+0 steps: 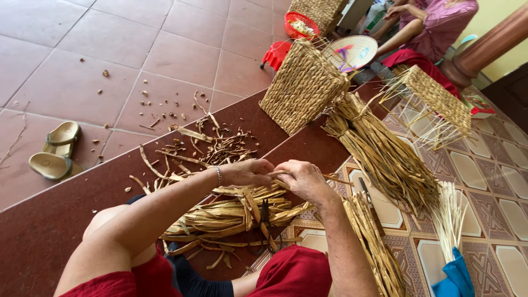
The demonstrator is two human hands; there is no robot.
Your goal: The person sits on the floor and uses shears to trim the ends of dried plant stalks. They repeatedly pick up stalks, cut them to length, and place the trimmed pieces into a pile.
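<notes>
Head view, looking down at a seated person working dried plant fibre. The left hand [247,172] and the right hand [306,180] meet almost knuckle to knuckle above the lap, both closed in a pinch on one dried strand [279,172] that bridges the short gap between them and runs on past the right hand toward the right. The strand's long axis lies roughly left to right across the view, so each hand grips it from its own side and neither is clearly nearer. Directly below the hands lies a loose bundle of strips [236,214], its length also running left to right, with a pair of dark scissors [266,217] resting on it (handles toward the person). A bound sheaf of fibre [385,157] slants away to the right, well apart from both hands, beyond a knife [367,197] on the patterned tiles. A finished woven basket [301,85] stands farther off; trimmings [212,144] lie scattered on the dark red step [49,220]
</notes>
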